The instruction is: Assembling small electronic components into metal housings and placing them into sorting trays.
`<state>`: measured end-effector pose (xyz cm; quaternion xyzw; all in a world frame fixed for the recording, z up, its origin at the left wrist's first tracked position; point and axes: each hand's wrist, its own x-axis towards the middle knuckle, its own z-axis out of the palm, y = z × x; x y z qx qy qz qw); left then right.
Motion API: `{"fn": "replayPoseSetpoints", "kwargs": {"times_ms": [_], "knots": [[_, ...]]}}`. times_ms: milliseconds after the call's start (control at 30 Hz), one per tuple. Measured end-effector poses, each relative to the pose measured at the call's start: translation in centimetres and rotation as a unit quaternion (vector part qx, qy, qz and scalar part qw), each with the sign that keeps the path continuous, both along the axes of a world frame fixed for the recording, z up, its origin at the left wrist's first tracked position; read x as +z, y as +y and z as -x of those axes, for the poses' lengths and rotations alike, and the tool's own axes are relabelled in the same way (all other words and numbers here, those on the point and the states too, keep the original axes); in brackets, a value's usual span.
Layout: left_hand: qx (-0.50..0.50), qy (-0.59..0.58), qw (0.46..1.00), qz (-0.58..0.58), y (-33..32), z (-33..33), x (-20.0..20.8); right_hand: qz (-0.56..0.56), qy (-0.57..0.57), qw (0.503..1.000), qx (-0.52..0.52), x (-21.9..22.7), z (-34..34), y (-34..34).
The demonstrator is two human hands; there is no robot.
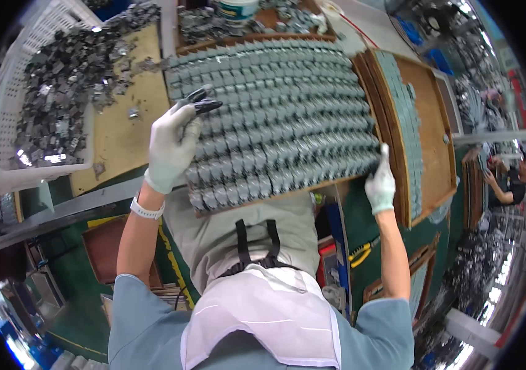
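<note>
A wide wooden-edged tray (263, 196) lies tilted in front of me, its near edge over my lap. Rows of small grey metal pieces (275, 117) cover it. My left hand (173, 139), in a white glove, is over the tray's left side with fingers pinched together. Something black shows at its fingertips; whether it is finger covers or a held piece I cannot make out. At the near right corner my right hand (380, 185), also gloved, is closed on the tray's edge, index finger pointing up along it.
A white plastic basket (0, 123) heaped with loose dark metal pieces (59, 92) stands at left on a yellowish board (118, 135). Stacked wooden trays (432, 117) stand at right. A white tub (238, 9) sits behind. Yellow-handled pliers (361, 251) are low right. Another person (509, 179) works far right.
</note>
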<state>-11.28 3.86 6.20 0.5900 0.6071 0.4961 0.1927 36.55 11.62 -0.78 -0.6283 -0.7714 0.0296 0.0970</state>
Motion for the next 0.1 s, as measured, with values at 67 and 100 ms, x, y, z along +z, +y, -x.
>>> {"fn": "replayPoseSetpoints", "kwargs": {"times_ms": [67,100], "knots": [[-0.006,0.044,0.998,-0.036,2.9,3.2,-0.9,-0.112,0.022,0.992,0.051,0.3,0.1,-0.2],[0.020,0.057,0.997,-0.055,4.6,5.3,-1.3,-0.116,0.029,0.991,0.057,-0.5,0.9,1.2]]}}
